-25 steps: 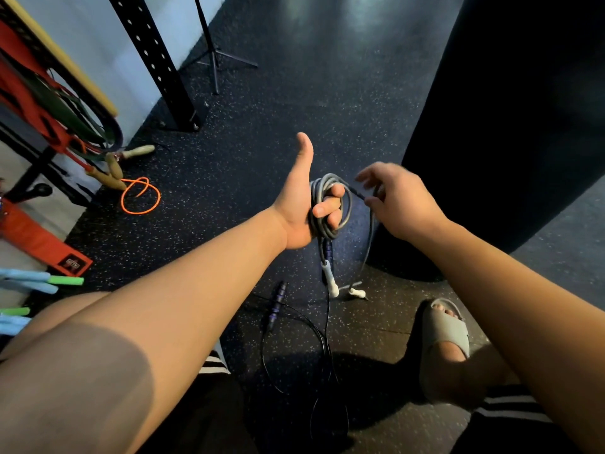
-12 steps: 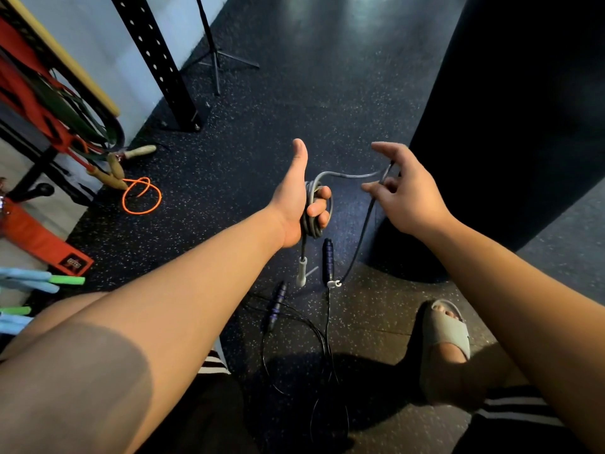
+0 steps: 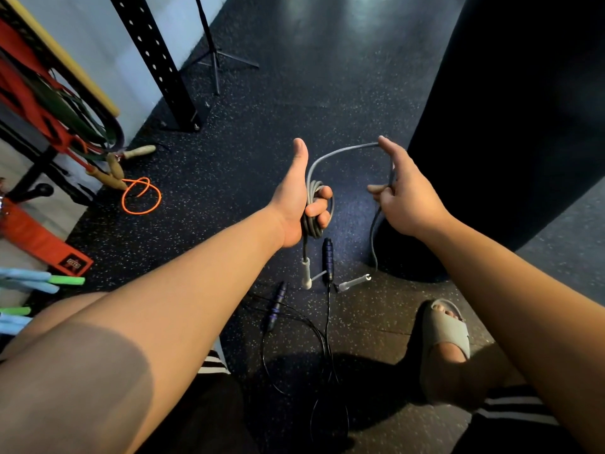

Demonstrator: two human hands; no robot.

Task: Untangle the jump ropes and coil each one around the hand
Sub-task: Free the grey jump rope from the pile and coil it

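Note:
A grey jump rope [image 3: 340, 153] is wound in several turns around my left hand [image 3: 299, 204], whose thumb points up and whose fingers close on the coil. One white handle [image 3: 306, 273] hangs below that hand. My right hand [image 3: 401, 194] pinches the free length of the grey rope, which arches from the coil to my fingers and drops to the second white handle [image 3: 355, 282] near the floor. A black jump rope [image 3: 324, 342] with dark purple handles [image 3: 328, 257] lies loose on the floor below my hands.
An orange rope [image 3: 141, 195] with wooden handles lies at left by a red and black rack [image 3: 39, 103]. A perforated black post [image 3: 163, 67] and a tripod stand [image 3: 214, 54] are behind. A large black bag [image 3: 510, 109] stands at right. My sandalled foot [image 3: 445, 339] rests on the floor.
My right hand has moved away from the left hand, up and to the right, drawing out a length of grey rope. The second white handle has swung to the right.

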